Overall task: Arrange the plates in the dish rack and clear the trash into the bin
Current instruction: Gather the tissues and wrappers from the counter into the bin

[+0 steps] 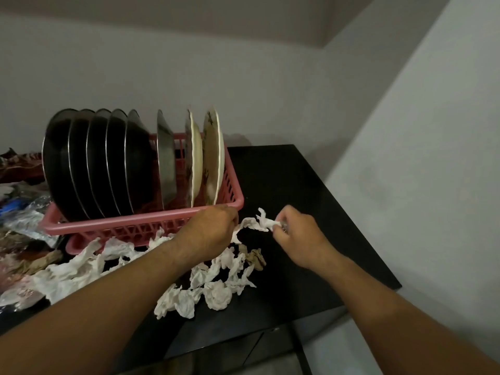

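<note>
White tissue [263, 221]; left hand [208, 234] fingers hidden.

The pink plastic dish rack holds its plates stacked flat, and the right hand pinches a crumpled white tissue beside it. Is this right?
Not quite. In the head view the dark metal and cream plates stand upright on edge in the pink plastic dish rack, not stacked flat. The rest holds: the right hand pinches a crumpled white tissue beside it.

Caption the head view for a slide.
Plates stand in the pink dish rack; right hand pinches a crumpled tissue, left hand at the rack.
</note>
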The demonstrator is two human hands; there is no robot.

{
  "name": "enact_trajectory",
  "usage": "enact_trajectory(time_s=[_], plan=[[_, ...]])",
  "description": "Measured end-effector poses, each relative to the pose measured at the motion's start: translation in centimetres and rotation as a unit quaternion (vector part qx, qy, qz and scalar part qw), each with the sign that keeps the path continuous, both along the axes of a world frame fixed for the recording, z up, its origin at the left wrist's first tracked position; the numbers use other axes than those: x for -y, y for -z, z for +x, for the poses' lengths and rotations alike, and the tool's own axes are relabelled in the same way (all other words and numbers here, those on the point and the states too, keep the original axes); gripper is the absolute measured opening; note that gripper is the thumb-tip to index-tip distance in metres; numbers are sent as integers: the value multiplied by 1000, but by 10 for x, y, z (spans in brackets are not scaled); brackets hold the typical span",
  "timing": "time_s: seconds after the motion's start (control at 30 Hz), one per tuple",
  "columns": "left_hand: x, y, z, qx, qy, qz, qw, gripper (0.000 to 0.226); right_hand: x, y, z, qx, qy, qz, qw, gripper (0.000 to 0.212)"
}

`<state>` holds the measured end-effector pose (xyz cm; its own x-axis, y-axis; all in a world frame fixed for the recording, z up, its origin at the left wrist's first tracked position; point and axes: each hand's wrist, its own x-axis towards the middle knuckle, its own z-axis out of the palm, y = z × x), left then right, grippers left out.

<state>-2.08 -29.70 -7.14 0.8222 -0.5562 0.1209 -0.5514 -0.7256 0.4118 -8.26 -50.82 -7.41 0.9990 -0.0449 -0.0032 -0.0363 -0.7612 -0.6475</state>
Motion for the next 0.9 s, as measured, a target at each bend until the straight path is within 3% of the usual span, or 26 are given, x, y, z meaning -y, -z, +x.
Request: enact_trajectory(time_s=[0.1,0.3,0.5,0.57,0.7,0.8,0.9], plan=[[0,1,-1,3,7,7,1000,19,9,-12,-2,19,26,69,997,21],[17,21,-6,-6,-9,68,998,12,10,-5,-5,24,62,-4,998,16],[55,48,2,70,-71,207,973,44,19,6,-5,-15,66,-24,997,16],[63,49,9,65,-109,226,966,41,22,8,-7,-30,54,-23,998,16],[67,49,19,25,-114,250,961,24,19,18,-13,-71,19,-41,996,19],[67,51,22,9,-84,235,968,28,10,27,-12,-63,15,-78,995,33],[66,46,20,45,-70,189,978,32,-2,39,-5,-86,-35,-90,992,21]])
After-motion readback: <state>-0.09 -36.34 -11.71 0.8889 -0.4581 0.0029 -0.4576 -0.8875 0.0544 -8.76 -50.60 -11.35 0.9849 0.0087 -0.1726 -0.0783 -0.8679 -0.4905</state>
